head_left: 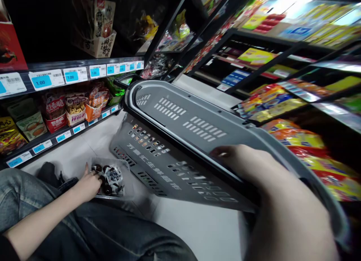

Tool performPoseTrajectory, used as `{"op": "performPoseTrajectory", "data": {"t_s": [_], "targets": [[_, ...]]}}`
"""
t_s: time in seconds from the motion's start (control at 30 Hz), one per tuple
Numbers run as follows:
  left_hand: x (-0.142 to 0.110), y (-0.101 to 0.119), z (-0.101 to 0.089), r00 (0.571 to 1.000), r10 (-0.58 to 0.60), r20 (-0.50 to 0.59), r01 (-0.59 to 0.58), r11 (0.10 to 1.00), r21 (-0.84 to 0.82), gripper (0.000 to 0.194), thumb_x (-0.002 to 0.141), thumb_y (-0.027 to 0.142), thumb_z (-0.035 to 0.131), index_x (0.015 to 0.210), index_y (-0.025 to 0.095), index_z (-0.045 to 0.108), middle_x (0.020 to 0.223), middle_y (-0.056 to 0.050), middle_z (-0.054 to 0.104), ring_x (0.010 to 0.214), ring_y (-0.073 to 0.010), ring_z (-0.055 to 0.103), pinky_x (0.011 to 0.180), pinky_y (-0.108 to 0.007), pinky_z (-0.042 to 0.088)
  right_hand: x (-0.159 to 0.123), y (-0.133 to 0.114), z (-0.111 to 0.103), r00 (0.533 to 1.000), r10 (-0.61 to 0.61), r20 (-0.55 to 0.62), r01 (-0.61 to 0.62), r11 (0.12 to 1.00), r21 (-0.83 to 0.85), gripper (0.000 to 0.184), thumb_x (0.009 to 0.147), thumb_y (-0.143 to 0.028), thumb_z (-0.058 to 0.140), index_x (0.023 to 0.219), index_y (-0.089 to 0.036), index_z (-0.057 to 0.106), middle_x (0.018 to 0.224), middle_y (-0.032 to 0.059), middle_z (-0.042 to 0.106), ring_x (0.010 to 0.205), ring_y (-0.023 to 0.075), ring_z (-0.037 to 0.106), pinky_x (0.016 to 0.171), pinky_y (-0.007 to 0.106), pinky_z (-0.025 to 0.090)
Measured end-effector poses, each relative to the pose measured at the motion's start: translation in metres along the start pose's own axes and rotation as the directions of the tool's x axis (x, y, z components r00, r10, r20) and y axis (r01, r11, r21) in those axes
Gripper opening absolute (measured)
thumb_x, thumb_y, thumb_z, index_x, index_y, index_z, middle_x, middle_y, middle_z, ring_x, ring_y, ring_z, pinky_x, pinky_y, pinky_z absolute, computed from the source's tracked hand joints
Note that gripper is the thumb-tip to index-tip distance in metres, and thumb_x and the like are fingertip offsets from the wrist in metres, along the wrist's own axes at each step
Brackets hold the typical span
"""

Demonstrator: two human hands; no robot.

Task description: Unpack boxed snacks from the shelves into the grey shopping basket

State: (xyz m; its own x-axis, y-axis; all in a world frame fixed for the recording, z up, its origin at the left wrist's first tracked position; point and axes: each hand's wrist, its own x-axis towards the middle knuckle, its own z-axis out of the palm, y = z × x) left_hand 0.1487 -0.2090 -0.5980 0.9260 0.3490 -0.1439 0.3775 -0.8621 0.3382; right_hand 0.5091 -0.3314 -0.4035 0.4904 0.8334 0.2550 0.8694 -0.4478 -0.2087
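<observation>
Pale floor tiles lie beneath a clear plastic tray of black-and-white packets, directly under the nearer left hand, whose bent fingers touch them, grip unclear. Just beside it, a long grey slotted plastic basket stretches leftward from the right hand; blur obscures those fingertips, so their hold cannot be told.

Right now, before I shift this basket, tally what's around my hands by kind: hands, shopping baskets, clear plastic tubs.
Hands: 2, the left hand and the right hand
Shopping basket: 1, grey
Clear plastic tub: 1
Total: 4
</observation>
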Motion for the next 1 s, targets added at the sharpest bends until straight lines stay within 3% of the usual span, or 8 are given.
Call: {"op": "performPoseTrajectory", "data": {"t_s": [0.07,0.13,0.27,0.33,0.4,0.63,0.9,1.0], "targets": [[0.0,-0.002,-0.001,1.0,-0.002,-0.004,0.002,1.0,0.011,0.024,0.081,0.016,0.049,0.098,0.012,0.066,0.101,-0.015,0.069,0.105,-0.0322,0.057,0.105,-0.069,0.017,0.001,-0.022,-0.009,0.938,0.27,0.217,-0.221,0.949,-0.224,0.023,0.055,-0.005,0.071,0.044,-0.024,0.061,0.039,-0.0035,0.055,0.031,0.0127,0.048,0.037,0.024,0.031],[0.001,-0.003,-0.001,1.0,-0.002,-0.012,0.002,1.0,0.013,0.024,0.081,0.016,0.05,0.098,0.011,0.065,0.099,-0.015,0.069,0.105,-0.0328,0.057,0.104,-0.069,0.019,-0.013,-0.054,-0.021,0.926,0.349,0.144,-0.294,0.906,-0.306,0.012,0.065,-0.013,0.069,0.059,-0.024,0.068,0.055,0.0008,0.065,0.045,0.016,0.058,0.045,0.026,0.039],[0.003,-0.005,-0.003,1.0,-0.019,-0.012,0.018,1.0,-0.023,0.024,0.079,0.018,0.054,0.099,0.01,0.065,0.1,-0.017,0.068,0.109,-0.0345,0.055,0.104,-0.067,0.022,-0.059,-0.137,0.001,0.948,-0.133,-0.289,0.143,0.99,0.014,0.017,0.086,-0.03,0.051,0.08,-0.021,0.064,0.076,0.0045,0.069,0.066,0.0151,0.063,0.06,0.025,0.046],[0.004,-0.007,-0.007,0.999,-0.034,0.006,0.034,0.997,-0.063,0.027,0.079,0.017,0.054,0.104,0.011,0.063,0.104,-0.017,0.067,0.111,-0.0339,0.055,0.103,-0.061,0.03,-0.076,-0.171,0.046,0.911,-0.36,0.203,0.355,0.933,0.061,0.015,0.086,-0.026,0.052,0.079,-0.02,0.063,0.075,0.0036,0.068,0.065,0.0143,0.064,0.059,0.023,0.047],[0.003,-0.009,-0.012,0.999,-0.041,0.013,0.042,0.995,-0.087,0.029,0.079,0.017,0.054,0.106,0.01,0.062,0.108,-0.017,0.066,0.109,-0.0324,0.056,0.099,-0.053,0.039,-0.084,-0.189,0.104,0.747,-0.285,0.601,0.422,0.902,-0.096,0.017,0.082,-0.024,0.057,0.097,-0.017,0.062,0.091,0.0105,0.069,0.079,0.0216,0.067,0.065,0.029,0.05],[0.001,-0.01,-0.026,0.999,-0.043,-0.015,0.041,0.99,-0.132,0.028,0.08,0.018,0.053,0.105,0.01,0.063,0.108,-0.017,0.066,0.104,-0.0309,0.06,0.092,-0.043,0.046,-0.084,-0.163,0.226,0.642,-0.209,0.738,0.394,0.916,-0.083,0.036,0.085,-0.019,0.055,0.12,-0.012,0.053,0.118,0.0163,0.06,0.097,0.0235,0.063,0.081,0.039,0.05],[0.001,-0.024,-0.056,0.955,-0.27,-0.12,0.215,0.914,-0.343,0.038,0.083,0.031,0.049,0.116,0.013,0.059,0.114,-0.016,0.066,0.107,-0.0294,0.06,0.093,-0.043,0.046,-0.068,-0.156,0.187,0.701,-0.211,0.682,0.077,0.972,0.222,0.024,0.086,-0.016,0.042,0.08,-0.011,0.065,0.077,0.0114,0.068,0.077,0.0189,0.066,0.068,0.025,0.05],[-0.001,-0.024,-0.073,0.953,-0.298,0.057,0.234,0.602,-0.764,0.045,0.078,0.04,0.055,0.112,0.011,0.059,0.105,-0.015,0.069,0.094,-0.0266,0.066,0.078,-0.038,0.053,-0.072,-0.169,0.155,0.758,-0.258,0.599,-0.037,0.9,0.434,0.035,0.092,-0.031,0.031,0.088,-0.013,0.061,0.079,0.0059,0.068,0.068,0.0153,0.065,0.06,0.023,0.052]]}}
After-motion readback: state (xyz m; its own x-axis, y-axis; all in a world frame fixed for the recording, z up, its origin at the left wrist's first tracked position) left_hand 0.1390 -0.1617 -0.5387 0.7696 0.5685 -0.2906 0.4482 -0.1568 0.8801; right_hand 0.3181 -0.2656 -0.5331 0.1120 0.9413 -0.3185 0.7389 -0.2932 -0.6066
